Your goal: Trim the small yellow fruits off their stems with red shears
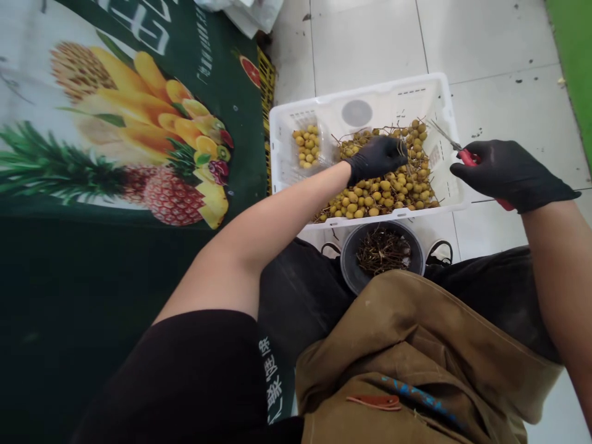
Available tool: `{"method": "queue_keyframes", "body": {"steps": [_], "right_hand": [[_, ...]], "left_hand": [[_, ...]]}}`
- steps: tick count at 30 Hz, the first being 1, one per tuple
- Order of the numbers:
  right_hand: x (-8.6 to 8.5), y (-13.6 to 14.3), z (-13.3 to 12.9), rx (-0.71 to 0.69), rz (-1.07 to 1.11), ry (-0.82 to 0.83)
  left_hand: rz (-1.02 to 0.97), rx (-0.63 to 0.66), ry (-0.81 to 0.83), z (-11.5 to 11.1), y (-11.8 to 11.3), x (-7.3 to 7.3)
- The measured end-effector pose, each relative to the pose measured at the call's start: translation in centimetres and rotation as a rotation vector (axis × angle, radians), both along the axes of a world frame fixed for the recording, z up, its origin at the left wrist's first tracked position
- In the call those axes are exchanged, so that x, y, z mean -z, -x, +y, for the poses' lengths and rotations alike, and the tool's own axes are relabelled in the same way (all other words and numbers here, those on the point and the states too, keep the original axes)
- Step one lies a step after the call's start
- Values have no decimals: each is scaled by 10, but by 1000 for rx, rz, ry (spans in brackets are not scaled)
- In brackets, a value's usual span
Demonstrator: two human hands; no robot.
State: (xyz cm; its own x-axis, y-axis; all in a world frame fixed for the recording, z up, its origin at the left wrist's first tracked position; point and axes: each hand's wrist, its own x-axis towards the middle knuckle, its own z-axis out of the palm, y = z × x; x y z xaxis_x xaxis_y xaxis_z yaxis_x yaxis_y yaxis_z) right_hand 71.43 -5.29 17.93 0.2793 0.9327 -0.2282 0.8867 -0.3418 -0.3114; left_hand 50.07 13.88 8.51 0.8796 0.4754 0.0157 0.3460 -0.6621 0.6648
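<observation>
A white plastic crate (361,105) holds a heap of round yellow-brown fruit (365,200) on thin twigs. My left hand (377,159), in a black glove, is over the heap with its fingers closed on a twig. In the crate's left part is a clear container (308,147) with loose fruit. My right hand (509,172), also gloved in black, is beyond the crate's right rim and grips red-handled scissors (468,156), their blades pointing up and left towards the crate.
Below the crate, between my feet, stands a grey bucket (348,262) of bare twigs. A dark green cover printed with fruit (176,191) lies on the left. White plastic bags (252,15) are at the top. A green strip (573,55) edges the tiled floor at the right.
</observation>
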Motion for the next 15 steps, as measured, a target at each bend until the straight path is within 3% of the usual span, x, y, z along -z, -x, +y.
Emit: {"method": "queue_keyframes", "body": {"steps": [5, 11, 15], "right_hand": [[-4, 2, -2, -89, 8, 90], [2, 3, -2, -100, -22, 44], [11, 0, -3, -208, -41, 15]], "left_hand": [[-159, -127, 161, 9, 26, -29], [-190, -203, 371, -20, 64, -76], [-261, -348, 412, -33, 78, -86]]}}
